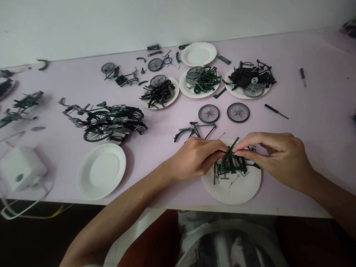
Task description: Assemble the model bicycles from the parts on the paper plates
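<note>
My left hand [198,155] and my right hand [278,159] meet above a paper plate [236,194], both with thumb and fingers pinched. Between their fingertips is a dark green model bicycle part [234,144], thin and tilted; its exact kind is partly hidden by the fingers. On the plate beneath lie more green plastic parts [232,167] and several thin metal pieces [234,181]. Just beyond my left hand rests a small green bicycle frame [204,130] with a saddle and a curved mudguard. Two spoked wheels [208,114] lie flat behind the plate.
Heaped plates of bicycle parts [160,92] stand further back. Model bicycles [111,122] crowd the left, behind a bare paper plate [102,171]. A white plug adapter [23,168] with a cable sits at the left edge. Two screwdrivers [276,111] lie on the right.
</note>
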`<action>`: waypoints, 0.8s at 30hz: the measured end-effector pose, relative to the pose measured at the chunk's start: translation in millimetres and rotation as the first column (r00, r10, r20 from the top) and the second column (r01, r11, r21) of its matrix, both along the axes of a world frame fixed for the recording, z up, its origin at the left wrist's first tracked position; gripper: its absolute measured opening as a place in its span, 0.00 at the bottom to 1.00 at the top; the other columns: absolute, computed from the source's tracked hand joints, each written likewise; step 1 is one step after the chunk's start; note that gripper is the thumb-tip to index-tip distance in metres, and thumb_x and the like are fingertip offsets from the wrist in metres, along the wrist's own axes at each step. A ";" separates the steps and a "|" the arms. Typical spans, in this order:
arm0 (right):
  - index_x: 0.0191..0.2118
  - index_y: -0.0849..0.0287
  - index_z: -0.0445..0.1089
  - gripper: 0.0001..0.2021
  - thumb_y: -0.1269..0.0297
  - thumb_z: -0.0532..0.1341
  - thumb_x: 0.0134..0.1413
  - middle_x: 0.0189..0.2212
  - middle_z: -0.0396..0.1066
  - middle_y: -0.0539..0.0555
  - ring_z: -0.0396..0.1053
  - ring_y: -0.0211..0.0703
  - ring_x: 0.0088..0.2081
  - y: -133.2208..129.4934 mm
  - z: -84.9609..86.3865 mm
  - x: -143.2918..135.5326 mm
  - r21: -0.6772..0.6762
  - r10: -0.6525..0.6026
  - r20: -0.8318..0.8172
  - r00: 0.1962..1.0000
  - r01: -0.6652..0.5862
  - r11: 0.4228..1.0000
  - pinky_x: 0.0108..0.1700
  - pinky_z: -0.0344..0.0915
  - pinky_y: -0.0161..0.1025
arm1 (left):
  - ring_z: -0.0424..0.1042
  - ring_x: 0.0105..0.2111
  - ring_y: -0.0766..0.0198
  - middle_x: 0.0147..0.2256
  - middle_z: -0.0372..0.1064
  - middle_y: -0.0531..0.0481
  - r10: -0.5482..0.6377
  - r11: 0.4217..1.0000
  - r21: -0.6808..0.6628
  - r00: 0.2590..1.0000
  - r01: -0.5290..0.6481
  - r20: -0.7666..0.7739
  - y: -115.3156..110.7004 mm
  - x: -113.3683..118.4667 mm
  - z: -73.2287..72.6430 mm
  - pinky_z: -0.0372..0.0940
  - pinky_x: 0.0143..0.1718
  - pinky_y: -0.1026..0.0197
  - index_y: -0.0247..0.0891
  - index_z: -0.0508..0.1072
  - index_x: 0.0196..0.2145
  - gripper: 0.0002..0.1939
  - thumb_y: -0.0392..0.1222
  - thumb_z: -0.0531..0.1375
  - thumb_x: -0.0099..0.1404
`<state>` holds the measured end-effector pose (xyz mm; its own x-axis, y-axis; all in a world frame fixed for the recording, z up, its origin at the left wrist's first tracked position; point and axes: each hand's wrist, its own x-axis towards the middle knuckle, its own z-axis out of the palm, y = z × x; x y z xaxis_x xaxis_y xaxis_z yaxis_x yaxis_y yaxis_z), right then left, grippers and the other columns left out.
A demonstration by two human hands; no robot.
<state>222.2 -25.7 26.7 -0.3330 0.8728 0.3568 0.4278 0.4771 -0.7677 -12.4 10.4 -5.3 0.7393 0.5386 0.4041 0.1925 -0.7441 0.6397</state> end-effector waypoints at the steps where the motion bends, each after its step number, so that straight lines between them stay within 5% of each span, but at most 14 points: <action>1: 0.36 0.50 0.79 0.06 0.71 0.71 0.59 0.32 0.83 0.44 0.78 0.38 0.27 -0.2 -0.3 -0.1 0.000 -0.001 0.000 1.000 0.001 1.000 0.30 0.77 0.35 | 0.71 0.24 0.69 0.28 0.76 0.51 -0.001 1.000 0.000 1.000 0.001 -0.001 -0.2 0.1 0.0 0.59 0.25 0.65 0.34 0.73 0.45 0.06 0.34 0.56 0.76; 24: 0.38 0.49 0.77 0.06 0.70 0.70 0.61 0.33 0.82 0.45 0.77 0.39 0.27 -3.8 -0.1 -2.8 0.051 0.026 -0.004 1.000 -0.026 0.998 0.31 0.78 0.37 | 0.60 0.19 0.72 0.21 0.66 0.55 -0.016 1.000 0.002 0.989 0.016 0.146 -2.2 2.8 -0.7 0.55 0.22 0.66 0.32 0.74 0.41 0.05 0.30 0.58 0.72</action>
